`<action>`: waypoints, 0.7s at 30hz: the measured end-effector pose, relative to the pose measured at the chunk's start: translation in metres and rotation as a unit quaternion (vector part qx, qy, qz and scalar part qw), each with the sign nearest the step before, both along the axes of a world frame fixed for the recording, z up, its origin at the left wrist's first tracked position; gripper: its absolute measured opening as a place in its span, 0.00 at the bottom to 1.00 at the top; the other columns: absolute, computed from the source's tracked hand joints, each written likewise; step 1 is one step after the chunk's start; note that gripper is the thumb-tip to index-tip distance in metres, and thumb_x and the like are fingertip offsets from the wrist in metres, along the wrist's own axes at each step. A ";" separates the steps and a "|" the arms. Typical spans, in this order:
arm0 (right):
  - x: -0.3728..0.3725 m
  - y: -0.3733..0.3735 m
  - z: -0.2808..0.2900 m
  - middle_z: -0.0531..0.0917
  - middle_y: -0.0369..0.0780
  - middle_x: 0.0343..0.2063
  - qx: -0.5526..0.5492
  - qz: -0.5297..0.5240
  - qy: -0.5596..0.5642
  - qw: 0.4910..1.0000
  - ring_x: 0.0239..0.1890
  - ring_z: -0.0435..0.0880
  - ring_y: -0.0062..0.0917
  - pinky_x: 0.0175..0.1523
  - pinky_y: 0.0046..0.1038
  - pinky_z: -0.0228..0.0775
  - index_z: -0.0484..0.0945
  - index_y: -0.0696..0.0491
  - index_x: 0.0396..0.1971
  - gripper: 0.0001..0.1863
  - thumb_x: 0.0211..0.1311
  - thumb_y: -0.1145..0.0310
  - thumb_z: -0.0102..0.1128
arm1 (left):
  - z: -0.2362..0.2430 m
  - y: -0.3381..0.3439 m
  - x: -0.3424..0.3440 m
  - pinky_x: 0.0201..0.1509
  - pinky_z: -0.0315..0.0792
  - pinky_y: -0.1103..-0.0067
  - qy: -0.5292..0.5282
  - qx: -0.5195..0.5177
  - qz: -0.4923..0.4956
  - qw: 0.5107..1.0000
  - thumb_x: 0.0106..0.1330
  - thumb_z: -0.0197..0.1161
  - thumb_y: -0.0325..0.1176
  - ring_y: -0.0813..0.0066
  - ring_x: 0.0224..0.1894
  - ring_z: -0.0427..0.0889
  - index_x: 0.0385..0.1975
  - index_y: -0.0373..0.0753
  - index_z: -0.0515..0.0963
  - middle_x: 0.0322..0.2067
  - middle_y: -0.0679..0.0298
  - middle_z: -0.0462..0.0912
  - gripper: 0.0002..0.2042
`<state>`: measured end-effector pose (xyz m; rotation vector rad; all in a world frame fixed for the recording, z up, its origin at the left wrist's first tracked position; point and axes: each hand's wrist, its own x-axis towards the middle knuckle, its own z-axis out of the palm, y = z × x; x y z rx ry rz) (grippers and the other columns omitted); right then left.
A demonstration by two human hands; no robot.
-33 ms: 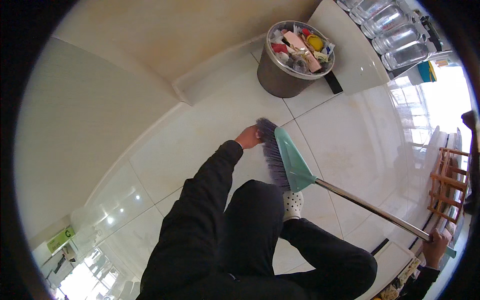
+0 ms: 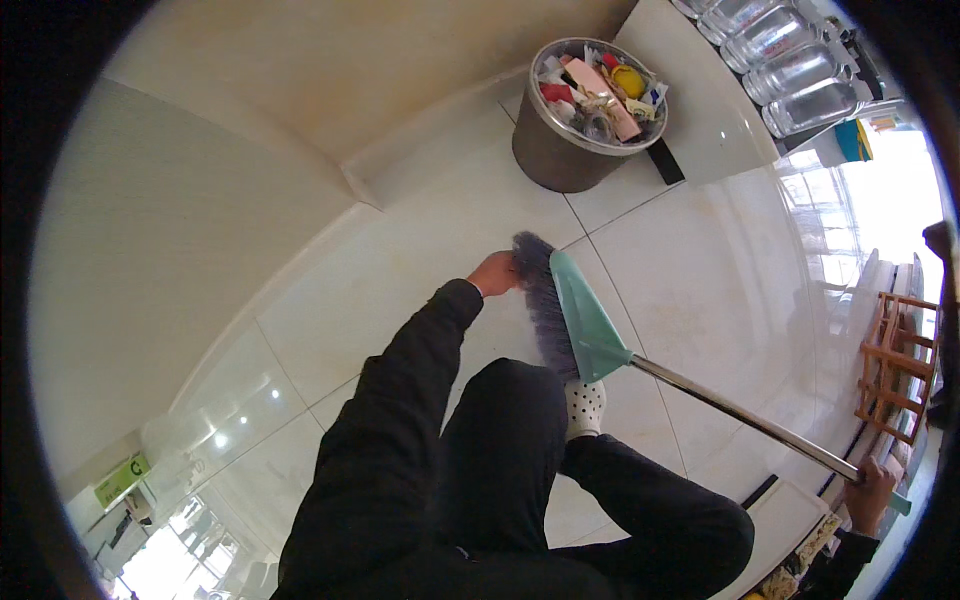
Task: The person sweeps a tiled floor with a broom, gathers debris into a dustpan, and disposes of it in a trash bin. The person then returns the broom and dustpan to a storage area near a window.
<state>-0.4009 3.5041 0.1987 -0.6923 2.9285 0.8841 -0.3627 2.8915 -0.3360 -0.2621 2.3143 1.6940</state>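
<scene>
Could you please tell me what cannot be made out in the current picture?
- Head view: the left hand's fingertips, hidden by the bristles.
- Head view: whatever lies deeper in the bin, covered by the top layer of rubbish.
- Head view: the foot without a visible shoe, apparently covered by the trousers.
- Head view: the uppermost jar, cut off by the top edge.

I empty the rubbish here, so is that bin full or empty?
Full: mixed rubbish fills the bin to about its rim.
</scene>
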 end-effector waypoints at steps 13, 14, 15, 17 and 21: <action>-0.002 0.016 -0.018 0.75 0.46 0.16 0.049 -0.086 0.013 0.995 0.24 0.75 0.46 0.29 0.43 0.61 0.70 0.54 0.17 0.08 0.35 0.76 0.62 | 0.003 -0.101 0.093 0.22 0.61 0.79 -0.115 0.150 0.302 0.934 0.72 0.49 0.51 0.80 0.17 0.66 0.19 0.40 0.69 0.15 0.71 0.66 0.23; -0.002 0.016 -0.018 0.75 0.46 0.16 0.025 -0.087 0.010 0.996 0.24 0.75 0.46 0.29 0.44 0.62 0.70 0.54 0.17 0.08 0.35 0.76 0.61 | -0.002 -0.108 0.104 0.23 0.63 0.77 -0.125 0.094 0.313 0.937 0.72 0.49 0.50 0.76 0.17 0.68 0.19 0.39 0.69 0.15 0.69 0.68 0.23; -0.001 0.016 -0.018 0.76 0.46 0.17 0.015 -0.082 0.016 0.996 0.24 0.75 0.46 0.29 0.44 0.62 0.70 0.54 0.17 0.08 0.35 0.76 0.61 | -0.006 -0.114 0.115 0.24 0.64 0.73 -0.065 -0.022 0.287 0.955 0.71 0.49 0.49 0.70 0.18 0.70 0.20 0.39 0.69 0.16 0.65 0.70 0.22; 0.000 0.016 -0.018 0.76 0.47 0.17 0.008 -0.071 0.030 0.997 0.25 0.76 0.47 0.29 0.44 0.62 0.70 0.54 0.18 0.08 0.35 0.76 0.61 | -0.012 -0.118 0.140 0.26 0.67 0.67 0.009 -0.253 0.216 0.943 0.71 0.50 0.47 0.59 0.21 0.75 0.21 0.38 0.71 0.18 0.58 0.75 0.20; 0.002 0.016 -0.014 0.76 0.47 0.17 0.011 -0.062 0.033 0.997 0.23 0.76 0.47 0.29 0.45 0.63 0.71 0.54 0.20 0.09 0.34 0.77 0.61 | -0.014 -0.117 0.186 0.33 0.69 0.62 -0.018 -0.331 0.153 0.931 0.67 0.55 0.46 0.52 0.31 0.79 0.23 0.40 0.76 0.24 0.54 0.79 0.17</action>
